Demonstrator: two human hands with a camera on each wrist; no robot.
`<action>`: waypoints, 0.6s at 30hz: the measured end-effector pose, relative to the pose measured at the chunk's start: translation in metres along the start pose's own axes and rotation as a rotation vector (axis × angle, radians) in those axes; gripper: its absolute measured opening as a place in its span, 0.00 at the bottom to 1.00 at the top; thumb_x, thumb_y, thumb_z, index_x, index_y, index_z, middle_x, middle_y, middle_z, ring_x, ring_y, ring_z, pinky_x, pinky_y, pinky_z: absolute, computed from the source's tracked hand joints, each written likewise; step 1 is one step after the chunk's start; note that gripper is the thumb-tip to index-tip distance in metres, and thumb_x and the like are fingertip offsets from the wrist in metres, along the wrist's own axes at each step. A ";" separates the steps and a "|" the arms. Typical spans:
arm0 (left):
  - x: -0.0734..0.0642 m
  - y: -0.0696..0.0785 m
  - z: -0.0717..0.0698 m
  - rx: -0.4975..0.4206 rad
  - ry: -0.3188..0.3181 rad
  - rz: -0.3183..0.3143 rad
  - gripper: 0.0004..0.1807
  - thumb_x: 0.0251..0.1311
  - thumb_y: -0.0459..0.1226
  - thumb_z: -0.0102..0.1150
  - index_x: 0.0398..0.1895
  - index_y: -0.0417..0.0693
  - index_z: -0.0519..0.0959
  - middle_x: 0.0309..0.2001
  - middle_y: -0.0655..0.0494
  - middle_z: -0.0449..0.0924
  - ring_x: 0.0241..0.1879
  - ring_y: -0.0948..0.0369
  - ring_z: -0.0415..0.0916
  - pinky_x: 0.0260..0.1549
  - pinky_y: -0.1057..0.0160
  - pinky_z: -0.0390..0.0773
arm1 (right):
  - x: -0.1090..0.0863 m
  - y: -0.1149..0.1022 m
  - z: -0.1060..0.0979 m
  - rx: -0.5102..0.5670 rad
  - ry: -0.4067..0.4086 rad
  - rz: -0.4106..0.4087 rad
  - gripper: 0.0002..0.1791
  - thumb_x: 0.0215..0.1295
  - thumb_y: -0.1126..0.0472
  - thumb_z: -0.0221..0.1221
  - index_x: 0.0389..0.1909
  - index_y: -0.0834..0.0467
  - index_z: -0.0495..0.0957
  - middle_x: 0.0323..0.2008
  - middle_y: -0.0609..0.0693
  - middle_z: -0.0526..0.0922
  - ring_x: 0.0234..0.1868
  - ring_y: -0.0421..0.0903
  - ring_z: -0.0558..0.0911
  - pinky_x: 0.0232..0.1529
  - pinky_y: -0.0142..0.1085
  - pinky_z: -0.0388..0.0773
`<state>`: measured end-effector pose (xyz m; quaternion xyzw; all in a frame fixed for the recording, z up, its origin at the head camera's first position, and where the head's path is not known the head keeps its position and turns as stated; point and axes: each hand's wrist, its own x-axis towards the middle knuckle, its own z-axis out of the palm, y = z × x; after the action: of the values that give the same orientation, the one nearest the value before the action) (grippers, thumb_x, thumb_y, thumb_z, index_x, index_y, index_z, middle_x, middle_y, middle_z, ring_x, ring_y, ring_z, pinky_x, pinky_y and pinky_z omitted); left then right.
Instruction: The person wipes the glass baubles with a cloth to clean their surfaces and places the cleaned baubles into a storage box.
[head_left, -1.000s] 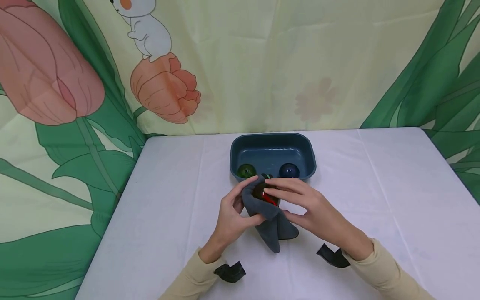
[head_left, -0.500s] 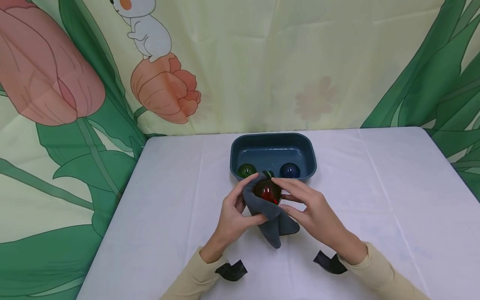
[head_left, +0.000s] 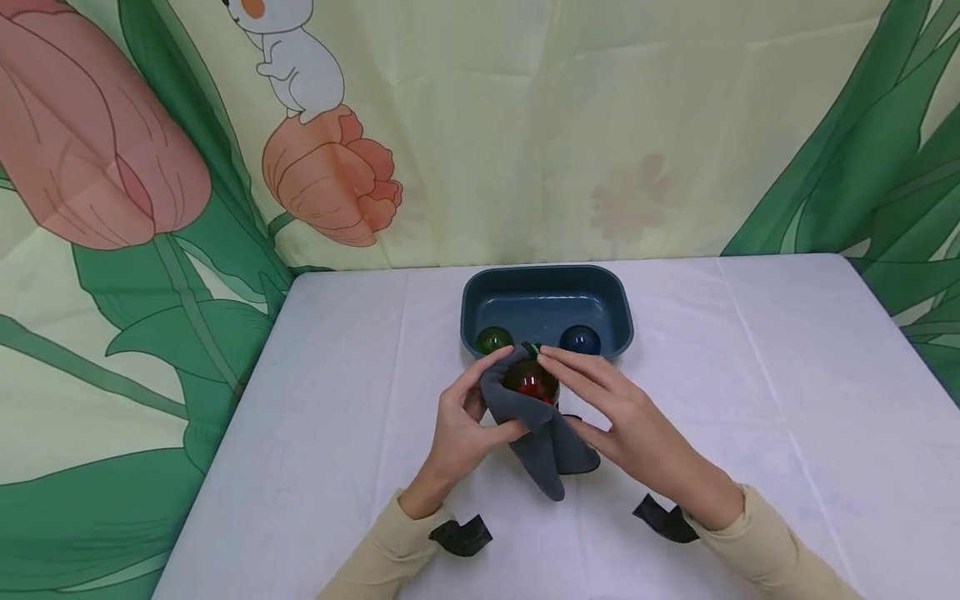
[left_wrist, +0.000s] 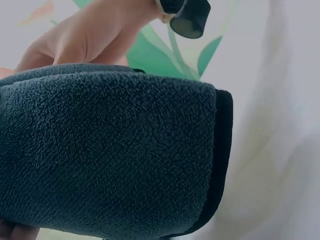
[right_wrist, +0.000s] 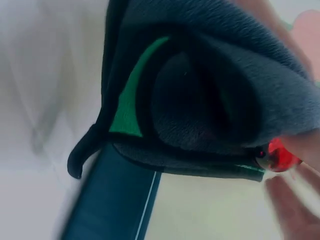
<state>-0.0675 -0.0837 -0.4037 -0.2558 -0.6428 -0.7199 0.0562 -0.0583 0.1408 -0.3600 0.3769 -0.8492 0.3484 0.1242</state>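
Observation:
A shiny dark red ball nestles in a folded grey-blue cloth over the table. My left hand grips the cloth around the ball's left side, thumb in front. My right hand is at the ball's right side, its fingers nearly straight, fingertips by the ball's upper edge and thumb beside the cloth. In the left wrist view, the cloth covers most of the picture. The right wrist view shows the dark-edged cloth and a bit of the red ball. Contact of the right fingertips is unclear.
Behind the hands stands a dark blue rectangular tub. Inside are a green ball and a dark blue ball. The white-covered table ends at a printed flower backdrop.
The right fingers first covered the ball, then drew back to its right edge. Now they are straighter, with ball and cloth shifted slightly left. The left hand keeps its grip on the cloth.

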 end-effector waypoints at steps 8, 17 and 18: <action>0.000 -0.001 0.001 -0.023 0.011 0.000 0.40 0.56 0.41 0.73 0.68 0.34 0.67 0.64 0.34 0.70 0.61 0.58 0.76 0.61 0.59 0.74 | 0.004 0.003 0.002 -0.018 0.064 -0.180 0.24 0.68 0.65 0.60 0.65 0.56 0.75 0.65 0.53 0.74 0.64 0.51 0.73 0.64 0.27 0.70; 0.000 0.001 0.006 0.013 0.022 -0.014 0.45 0.54 0.47 0.74 0.71 0.37 0.65 0.65 0.36 0.69 0.63 0.55 0.73 0.64 0.59 0.71 | 0.003 0.005 0.007 0.344 0.053 0.244 0.34 0.55 0.76 0.67 0.65 0.61 0.74 0.61 0.57 0.78 0.56 0.51 0.82 0.49 0.29 0.82; 0.000 0.000 0.007 0.015 0.026 -0.013 0.45 0.53 0.47 0.74 0.70 0.37 0.65 0.65 0.36 0.69 0.63 0.55 0.74 0.64 0.59 0.71 | 0.003 0.005 0.007 0.388 0.047 0.286 0.33 0.57 0.76 0.66 0.65 0.61 0.74 0.61 0.58 0.78 0.55 0.52 0.82 0.48 0.30 0.83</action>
<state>-0.0650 -0.0776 -0.4032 -0.2419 -0.6490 -0.7187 0.0620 -0.0638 0.1372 -0.3663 0.2611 -0.8081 0.5277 0.0188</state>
